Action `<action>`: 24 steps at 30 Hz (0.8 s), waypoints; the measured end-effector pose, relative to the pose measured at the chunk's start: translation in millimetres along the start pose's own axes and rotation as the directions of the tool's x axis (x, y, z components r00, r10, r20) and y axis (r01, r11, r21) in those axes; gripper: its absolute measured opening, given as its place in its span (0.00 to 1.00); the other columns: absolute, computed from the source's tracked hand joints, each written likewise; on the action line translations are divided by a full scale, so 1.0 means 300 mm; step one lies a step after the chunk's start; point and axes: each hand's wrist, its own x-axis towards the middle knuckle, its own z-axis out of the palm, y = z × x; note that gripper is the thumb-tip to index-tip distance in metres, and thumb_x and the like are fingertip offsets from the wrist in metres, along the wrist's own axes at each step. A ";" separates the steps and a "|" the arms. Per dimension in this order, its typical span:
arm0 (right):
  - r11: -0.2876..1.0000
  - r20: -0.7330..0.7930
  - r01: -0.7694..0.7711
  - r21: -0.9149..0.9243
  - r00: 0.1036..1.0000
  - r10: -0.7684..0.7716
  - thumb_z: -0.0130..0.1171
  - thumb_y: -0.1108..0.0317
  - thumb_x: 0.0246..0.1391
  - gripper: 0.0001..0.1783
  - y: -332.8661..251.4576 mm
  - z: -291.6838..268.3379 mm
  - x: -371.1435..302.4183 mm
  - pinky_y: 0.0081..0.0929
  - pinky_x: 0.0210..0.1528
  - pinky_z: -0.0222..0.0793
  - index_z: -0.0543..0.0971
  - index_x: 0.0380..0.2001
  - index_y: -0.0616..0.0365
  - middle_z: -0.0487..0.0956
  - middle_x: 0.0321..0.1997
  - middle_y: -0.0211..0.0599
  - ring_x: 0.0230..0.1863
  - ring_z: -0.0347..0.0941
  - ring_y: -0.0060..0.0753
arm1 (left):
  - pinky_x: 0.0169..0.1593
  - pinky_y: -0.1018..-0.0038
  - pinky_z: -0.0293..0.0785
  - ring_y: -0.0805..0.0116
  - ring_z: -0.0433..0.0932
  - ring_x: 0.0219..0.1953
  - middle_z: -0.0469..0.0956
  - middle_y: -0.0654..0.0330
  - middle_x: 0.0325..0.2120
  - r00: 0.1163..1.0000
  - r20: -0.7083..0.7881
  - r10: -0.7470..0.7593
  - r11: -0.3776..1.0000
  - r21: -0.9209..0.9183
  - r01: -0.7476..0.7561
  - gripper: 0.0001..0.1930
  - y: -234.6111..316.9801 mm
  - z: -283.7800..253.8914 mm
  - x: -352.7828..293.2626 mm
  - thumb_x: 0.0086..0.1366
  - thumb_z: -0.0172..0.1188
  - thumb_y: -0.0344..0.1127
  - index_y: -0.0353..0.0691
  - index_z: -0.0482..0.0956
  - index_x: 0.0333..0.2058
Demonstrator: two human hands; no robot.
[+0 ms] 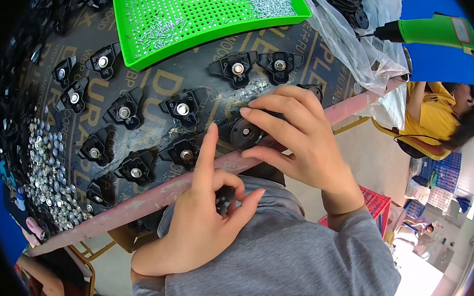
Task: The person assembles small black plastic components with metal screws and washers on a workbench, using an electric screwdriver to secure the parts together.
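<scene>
Round black disc (242, 133): at the near edge of the surface (187, 63), beside the pink rim (357, 102); resting or lifted, cannot tell.
Right grip (304, 143): pinching the disc between thumb and fingertips.
Left grip (209, 218): curled around a small dark part (225, 196), mostly hidden; pointing one finger toward the surface.
Black housings (169, 106): in loose rows, mostly left of the disc, fitted with silver centres.
Green tray (218, 35): at the far side, scattered with silver screws (157, 32).
Silver pieces (49, 172): heaped at left.
Green power screwdriver (432, 32): at right, touching or near clear plastic (374, 72).
</scene>
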 end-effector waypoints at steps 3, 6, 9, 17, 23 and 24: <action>1.000 0.018 -0.018 0.019 1.000 0.017 0.72 0.63 0.39 0.30 -0.001 0.007 0.001 0.40 0.55 0.67 0.78 0.50 0.58 0.76 0.52 0.36 0.55 0.70 0.46 | 0.30 0.78 0.74 0.74 0.77 0.23 0.77 0.62 0.24 1.000 0.013 0.011 1.000 -0.001 -0.011 0.50 -0.019 0.011 0.006 0.61 0.68 0.31 0.29 0.39 0.71; 0.998 -0.006 -0.057 0.011 0.998 0.058 0.76 0.62 0.33 0.33 -0.004 0.016 0.004 0.37 0.52 0.69 0.81 0.48 0.54 0.79 0.49 0.33 0.52 0.71 0.44 | 0.30 0.78 0.74 0.73 0.76 0.23 0.76 0.62 0.23 0.999 0.014 0.041 0.999 0.007 -0.041 0.49 -0.025 0.015 0.008 0.62 0.67 0.31 0.28 0.40 0.70; 0.997 -0.010 -0.074 0.005 0.997 0.074 0.76 0.60 0.32 0.33 -0.001 0.017 0.007 0.40 0.53 0.68 0.81 0.48 0.54 0.79 0.48 0.33 0.52 0.71 0.45 | 0.29 0.79 0.73 0.75 0.76 0.24 0.76 0.63 0.25 0.998 0.055 0.016 1.000 -0.004 -0.016 0.50 -0.008 -0.001 0.005 0.61 0.69 0.31 0.32 0.41 0.71; 0.921 0.019 0.054 0.386 0.998 -0.067 0.74 0.61 0.37 0.26 -0.118 -0.074 -0.005 0.38 0.50 0.68 0.82 0.43 0.58 0.78 0.47 0.37 0.48 0.72 0.44 | 0.31 0.82 0.73 0.74 0.76 0.34 0.71 0.59 0.41 0.983 0.124 0.132 0.821 -0.569 -0.039 0.62 -0.012 -0.031 -0.015 0.50 0.76 0.23 0.43 0.35 0.72; 0.857 -0.008 0.064 0.511 0.998 -0.070 0.71 0.73 0.43 0.12 -0.153 -0.001 0.007 0.33 0.43 0.67 0.83 0.34 0.58 0.78 0.39 0.35 0.40 0.71 0.39 | 0.34 0.80 0.77 0.71 0.78 0.42 0.72 0.55 0.44 0.992 0.024 0.125 0.831 -0.549 -0.092 0.53 -0.006 -0.017 -0.054 0.53 0.73 0.22 0.41 0.43 0.69; 0.858 -0.019 -0.030 0.513 0.999 0.046 0.71 0.73 0.44 0.10 -0.156 -0.003 0.006 0.31 0.41 0.66 0.82 0.33 0.58 0.78 0.38 0.35 0.39 0.71 0.37 | 0.35 0.79 0.78 0.70 0.78 0.42 0.72 0.55 0.45 0.995 -0.054 0.080 0.853 -0.513 -0.096 0.47 -0.006 -0.020 -0.069 0.55 0.71 0.21 0.38 0.48 0.66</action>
